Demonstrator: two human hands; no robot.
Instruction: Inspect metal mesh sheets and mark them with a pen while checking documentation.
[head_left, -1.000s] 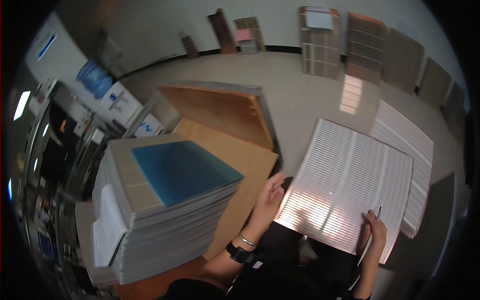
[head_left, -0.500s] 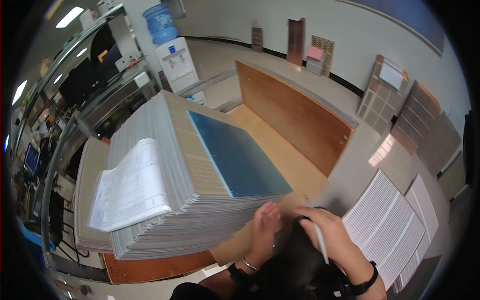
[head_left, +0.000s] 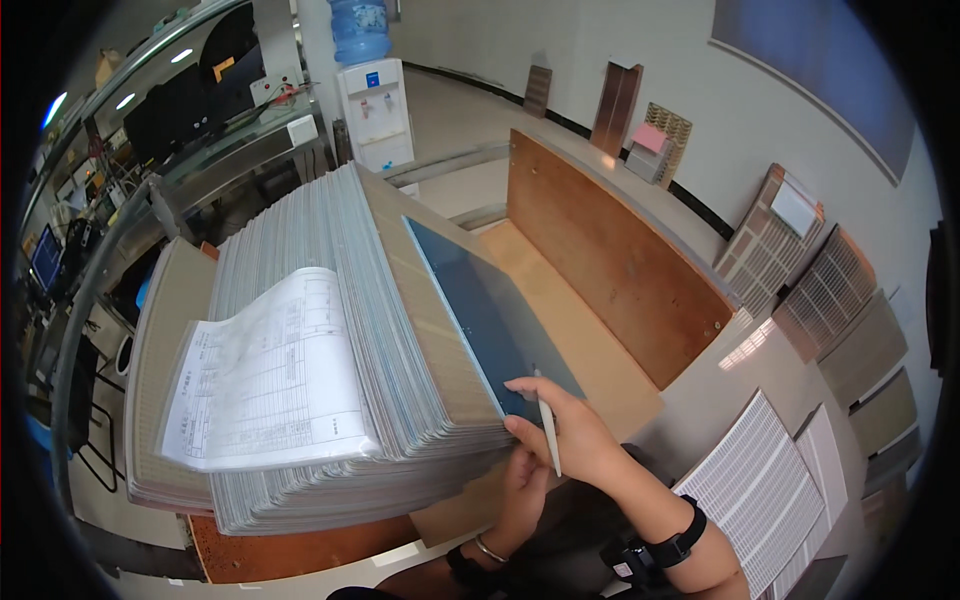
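Observation:
A thick stack of thin flat panels [head_left: 300, 225] leans in front of me, its many edges facing left and toward me. The front panel is beige, with a smaller dark blue sheet [head_left: 455, 290] lying against it. My right hand [head_left: 575, 435] is at the sheet's near lower edge, thumb and forefinger spread on either side of its corner. A slim white pen [head_left: 549, 435] is held in that same hand. Just below, my left hand [head_left: 522, 485] is raised to the stack's lower edge; its fingertips are partly hidden, so its grip is unclear.
Papers in a clear sleeve [head_left: 275, 385] drape over the stack. A brown wooden board [head_left: 610, 260] stands upright beyond it. A metal rail [head_left: 75, 330] runs along the left. Patterned sample panels [head_left: 770, 490] lean at right, and a water dispenser [head_left: 378, 115] stands behind.
My right hand has moved left and up from beside the stack onto the blue sheet's edge, still with the pen. My left hand has dropped slightly lower. The view has shifted.

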